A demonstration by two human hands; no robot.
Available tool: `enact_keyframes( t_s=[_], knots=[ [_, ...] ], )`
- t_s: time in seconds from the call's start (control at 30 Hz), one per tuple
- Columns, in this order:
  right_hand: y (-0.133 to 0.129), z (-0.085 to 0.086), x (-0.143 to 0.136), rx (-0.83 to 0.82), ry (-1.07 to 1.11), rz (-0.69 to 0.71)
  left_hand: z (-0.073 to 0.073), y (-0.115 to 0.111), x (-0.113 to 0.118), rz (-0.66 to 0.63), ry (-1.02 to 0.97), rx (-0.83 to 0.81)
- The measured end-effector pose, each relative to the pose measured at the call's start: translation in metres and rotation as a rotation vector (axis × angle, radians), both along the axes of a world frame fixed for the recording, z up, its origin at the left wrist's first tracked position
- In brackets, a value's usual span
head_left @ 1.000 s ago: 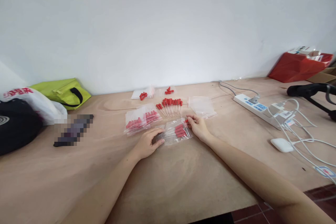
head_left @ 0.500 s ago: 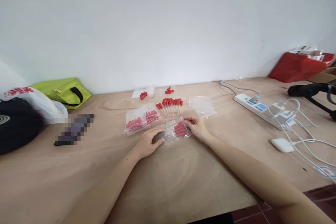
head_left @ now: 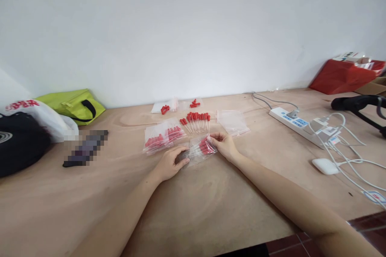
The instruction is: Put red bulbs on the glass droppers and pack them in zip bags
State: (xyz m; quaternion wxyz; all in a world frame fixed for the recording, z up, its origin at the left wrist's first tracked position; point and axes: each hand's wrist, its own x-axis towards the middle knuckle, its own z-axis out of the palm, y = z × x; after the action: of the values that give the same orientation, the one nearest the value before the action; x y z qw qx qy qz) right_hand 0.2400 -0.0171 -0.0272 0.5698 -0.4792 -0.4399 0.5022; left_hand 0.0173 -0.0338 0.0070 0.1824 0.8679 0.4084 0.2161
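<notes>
Between my hands is a clear zip bag (head_left: pixel 197 153) holding several red-tipped sticks, their red ends toward the right. My left hand (head_left: pixel 171 163) grips the bag's left end between thumb and fingers. The upper right corner is pinched by my right hand (head_left: pixel 224 145). Just behind lies a fan of loose red-tipped sticks (head_left: pixel 197 122). Filled bags (head_left: pixel 157 138) with red tips rest at the left of it, and flat clear bags (head_left: pixel 232 121) lie to the right.
Two small red piles (head_left: pixel 165 109) (head_left: pixel 194 103) sit near the wall. A pixelated dark object (head_left: pixel 86 148), a green bag (head_left: pixel 72 104) and a black bag (head_left: pixel 22 142) are left. A power strip (head_left: pixel 297 126), cables, white charger (head_left: pixel 325 166) and red bag (head_left: pixel 340 76) are right.
My right hand has shifted slightly left with its corner of the bag, and the red ends inside now lie a little higher. My left hand has hardly moved.
</notes>
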Motion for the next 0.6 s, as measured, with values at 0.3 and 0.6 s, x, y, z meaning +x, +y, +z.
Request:
enact_keyframes(
  t_s=[0.3,0.6],
  knots=[
    [-0.01,0.016,-0.003,-0.053,0.076,0.294,0.0,-0.001,0.0,0.027,0.003,-0.008],
    [0.001,-0.001,0.003,0.0,-0.033,0.193,-0.003,0.0,-0.001,0.009,0.004,0.008]
  ],
)
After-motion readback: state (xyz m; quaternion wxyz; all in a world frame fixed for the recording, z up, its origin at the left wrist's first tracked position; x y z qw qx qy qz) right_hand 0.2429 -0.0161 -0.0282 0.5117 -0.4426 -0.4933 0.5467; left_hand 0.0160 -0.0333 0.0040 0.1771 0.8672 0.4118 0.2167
